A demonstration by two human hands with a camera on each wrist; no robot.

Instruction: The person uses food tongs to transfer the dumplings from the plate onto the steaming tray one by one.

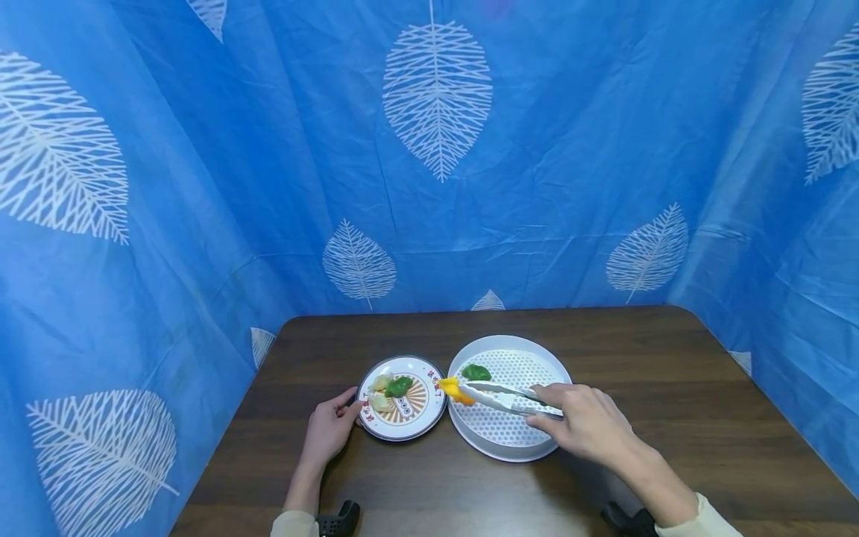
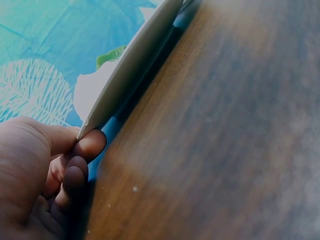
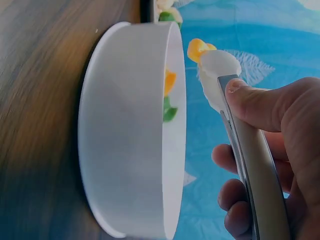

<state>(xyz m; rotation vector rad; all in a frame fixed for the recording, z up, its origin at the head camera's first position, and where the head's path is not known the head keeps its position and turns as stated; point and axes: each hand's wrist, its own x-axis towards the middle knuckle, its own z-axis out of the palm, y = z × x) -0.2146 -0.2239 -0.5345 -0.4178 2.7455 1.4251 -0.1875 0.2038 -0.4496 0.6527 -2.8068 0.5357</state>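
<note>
My left hand (image 1: 331,426) pinches the left rim of a white plate (image 1: 419,429), thumb on top and fingertips underneath. Pale pieces (image 1: 380,403) and a green piece (image 1: 399,386) that look like food lie on that plate. In my right hand (image 1: 590,424) I hold metal tongs with white tips (image 3: 260,185). A yellow piece (image 1: 447,385) is at the tips, above where the plate meets a round white tray (image 1: 510,450) with a perforated base. Inside this tray lie another green piece (image 1: 476,372) and an orange-yellow piece (image 3: 170,82).
Plate and tray stand side by side on a dark wooden table (image 1: 644,373). A blue curtain (image 1: 564,149) with white leaf prints hangs behind it and along both sides.
</note>
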